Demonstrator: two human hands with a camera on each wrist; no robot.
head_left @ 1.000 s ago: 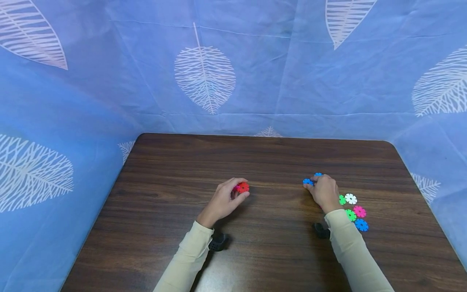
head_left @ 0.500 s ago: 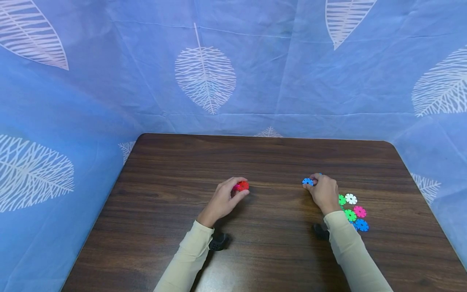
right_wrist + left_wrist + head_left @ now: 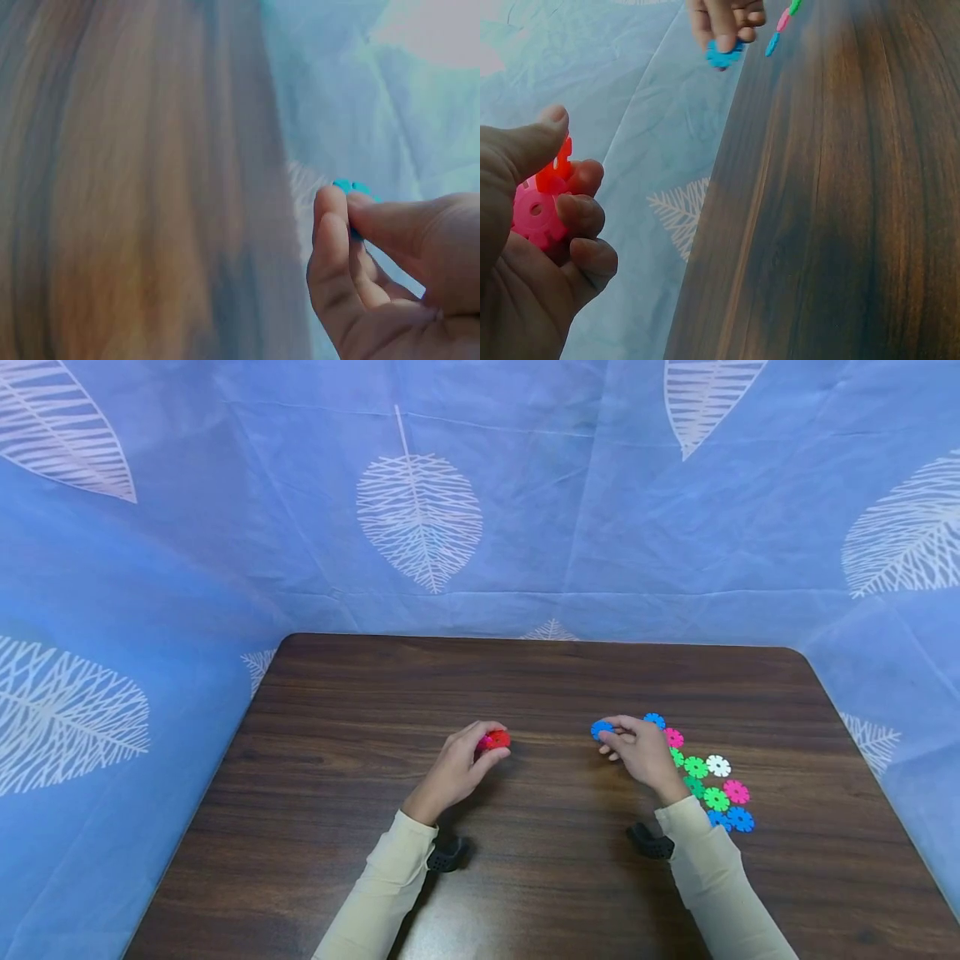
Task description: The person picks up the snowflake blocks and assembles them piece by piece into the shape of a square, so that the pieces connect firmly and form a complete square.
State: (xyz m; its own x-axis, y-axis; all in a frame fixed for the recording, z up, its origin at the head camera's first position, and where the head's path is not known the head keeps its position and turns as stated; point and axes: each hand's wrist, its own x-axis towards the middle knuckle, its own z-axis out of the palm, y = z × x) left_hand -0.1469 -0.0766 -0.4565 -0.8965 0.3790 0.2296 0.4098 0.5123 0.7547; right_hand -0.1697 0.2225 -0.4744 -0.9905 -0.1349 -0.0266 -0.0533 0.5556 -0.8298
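The left hand (image 3: 452, 770) grips a red disc (image 3: 498, 739) and a pink disc (image 3: 541, 223), set at an angle to each other. The right hand (image 3: 647, 757) pinches a blue disc (image 3: 601, 730), left of the multicoloured discs (image 3: 696, 767) on the table (image 3: 555, 843). Step in hand, as judged: readying blue for the held pair; the next move calls for closing the gap, notches aligned. The left wrist view reveals the pink disc's central hole; the head view shows only a sliver of pink.

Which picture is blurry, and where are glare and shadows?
Right wrist view: the brown wood-grain table is smeared, the fingers sharper; head view: pale glare on the table, soft shadows beside both beige fabric sleeves; left wrist view: wood grain fairly clear.
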